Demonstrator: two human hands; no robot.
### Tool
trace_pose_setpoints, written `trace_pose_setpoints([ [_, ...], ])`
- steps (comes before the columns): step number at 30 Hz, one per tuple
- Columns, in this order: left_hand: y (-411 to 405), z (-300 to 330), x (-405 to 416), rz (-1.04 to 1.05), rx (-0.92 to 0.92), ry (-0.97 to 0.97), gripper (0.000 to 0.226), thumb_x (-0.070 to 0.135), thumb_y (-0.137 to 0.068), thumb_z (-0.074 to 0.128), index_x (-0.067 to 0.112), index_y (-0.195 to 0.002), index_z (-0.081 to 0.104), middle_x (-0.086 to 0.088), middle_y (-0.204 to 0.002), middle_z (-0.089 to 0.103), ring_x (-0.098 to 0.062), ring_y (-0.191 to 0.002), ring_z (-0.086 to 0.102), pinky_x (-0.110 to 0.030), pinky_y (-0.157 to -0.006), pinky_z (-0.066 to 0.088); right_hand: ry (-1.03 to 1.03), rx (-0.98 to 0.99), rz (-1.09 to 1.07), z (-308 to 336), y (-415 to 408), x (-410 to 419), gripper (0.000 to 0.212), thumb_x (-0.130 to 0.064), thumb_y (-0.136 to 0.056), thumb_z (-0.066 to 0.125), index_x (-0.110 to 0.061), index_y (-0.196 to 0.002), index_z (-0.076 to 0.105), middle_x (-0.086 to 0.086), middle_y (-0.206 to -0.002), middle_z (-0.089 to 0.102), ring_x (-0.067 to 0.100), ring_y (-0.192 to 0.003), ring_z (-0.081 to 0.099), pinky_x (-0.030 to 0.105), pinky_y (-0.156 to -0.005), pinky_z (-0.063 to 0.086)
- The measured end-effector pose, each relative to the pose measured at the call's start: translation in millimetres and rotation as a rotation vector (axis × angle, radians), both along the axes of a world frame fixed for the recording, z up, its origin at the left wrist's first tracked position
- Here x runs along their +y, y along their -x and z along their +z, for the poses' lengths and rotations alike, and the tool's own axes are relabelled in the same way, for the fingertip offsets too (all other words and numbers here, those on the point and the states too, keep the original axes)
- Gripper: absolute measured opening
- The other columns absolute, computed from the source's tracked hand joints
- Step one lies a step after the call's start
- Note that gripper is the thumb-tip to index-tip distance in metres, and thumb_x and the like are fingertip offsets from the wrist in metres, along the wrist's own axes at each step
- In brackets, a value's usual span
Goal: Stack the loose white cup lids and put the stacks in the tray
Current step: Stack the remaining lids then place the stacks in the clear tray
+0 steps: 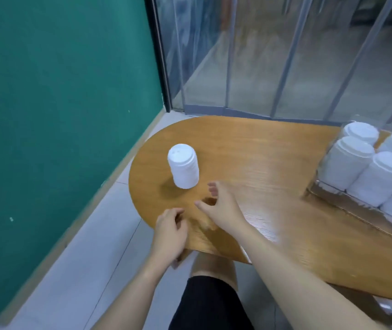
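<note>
One stack of lids (183,168) stands alone on the table (273,163); both hands, left (170,231) and right (218,206), hover empty nearby, tray (356,210) full.

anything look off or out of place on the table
One stack of white lids stands alone near the table's rounded left end, leaning slightly, while the other stacks lie in the clear tray at right. Neither hand holds it. Nothing looks spilled or damaged.

Rounded wooden table (273,163), green wall (59,103), clear strip curtain (273,55), grey floor (100,234)
</note>
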State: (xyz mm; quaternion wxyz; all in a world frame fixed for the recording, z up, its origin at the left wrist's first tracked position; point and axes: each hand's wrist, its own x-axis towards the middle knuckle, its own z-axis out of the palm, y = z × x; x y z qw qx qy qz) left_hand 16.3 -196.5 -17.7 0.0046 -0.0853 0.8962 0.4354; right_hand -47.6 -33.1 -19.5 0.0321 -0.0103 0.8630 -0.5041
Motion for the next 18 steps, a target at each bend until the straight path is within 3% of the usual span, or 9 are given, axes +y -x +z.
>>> trace_pose_setpoints([
  [5,26.6,-5.1,-27.2,0.05,-0.01,-0.008,0.04,0.016,-0.101,0.055,0.01,-0.14,0.058,-0.001,-0.137,0.059,-0.02,-0.132,0.049,-0.032,-0.113,0.037,-0.008,0.043,-0.031,-15.5,37.3,-42.4,0.088,-0.033,-0.073,0.092,-0.017,-0.146,0.045,-0.005,-0.136,0.049,0.016,-0.133,0.044,0.03,-0.106,0.04],
  [8,46.2,-5.9,-30.9,0.038,-0.023,-0.012,0.047,0.015,-0.102,0.053,0.01,-0.149,0.05,-0.002,-0.148,0.053,-0.02,-0.139,0.042,-0.023,-0.112,0.027,-0.008,0.091,-0.084,-19.6,54.7,-52.0,0.093,-0.039,-0.065,0.093,-0.021,-0.143,0.046,-0.007,-0.133,0.054,0.016,-0.128,0.042,0.034,-0.103,0.041],
  [12,68.9,-6.6,-32.7,0.029,-0.023,-0.039,0.054,0.01,-0.101,0.05,0.012,-0.154,0.042,-0.002,-0.151,0.05,-0.02,-0.141,0.039,-0.022,-0.111,0.025,-0.058,0.135,-0.127,-27.2,74.2,-58.2,0.085,-0.052,-0.055,0.087,-0.028,-0.129,0.051,-0.014,-0.117,0.061,0.017,-0.118,0.051,0.042,-0.096,0.048],
  [18,96.9,-13.1,-35.9,0.039,-0.065,-0.086,0.064,0.004,-0.097,0.044,0.02,-0.158,0.034,-0.006,-0.148,0.049,-0.019,-0.141,0.035,-0.025,-0.113,0.026,-0.109,0.173,-0.121,-35.1,85.1,-59.1,0.071,-0.045,-0.063,0.089,-0.023,-0.122,0.057,-0.01,-0.114,0.065,0.018,-0.114,0.051,0.044,-0.094,0.047],
])
